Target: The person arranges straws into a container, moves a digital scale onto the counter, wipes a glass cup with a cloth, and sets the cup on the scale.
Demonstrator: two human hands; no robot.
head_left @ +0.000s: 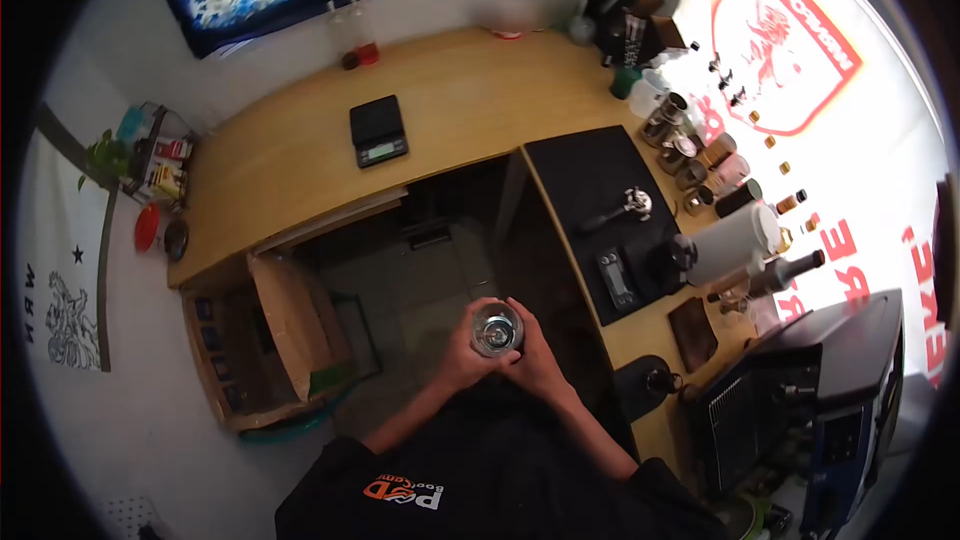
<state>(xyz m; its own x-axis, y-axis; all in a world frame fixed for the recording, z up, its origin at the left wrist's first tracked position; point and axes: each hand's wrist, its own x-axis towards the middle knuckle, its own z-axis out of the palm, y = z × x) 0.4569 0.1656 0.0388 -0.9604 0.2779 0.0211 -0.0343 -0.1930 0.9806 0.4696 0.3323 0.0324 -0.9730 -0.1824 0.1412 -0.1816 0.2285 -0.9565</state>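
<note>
Both hands are wrapped round a clear drinking glass (497, 329), held upright in front of my body and seen from above. My left hand (463, 355) closes on its left side, and my right hand (530, 350) grips it from the right. The thumbs come together at the near side of the rim. Light glints off the bottom of the glass; whether it has liquid in it I cannot tell. The fingertips on the far side are partly hidden behind the glass.
A black scale (378, 130) lies on the wooden desk (300, 150). To the right, a portafilter (632, 205) and another scale (617, 278) rest on a black mat (590, 165). An espresso machine (800, 400) stands at lower right. An open cardboard box (290, 325) is at left.
</note>
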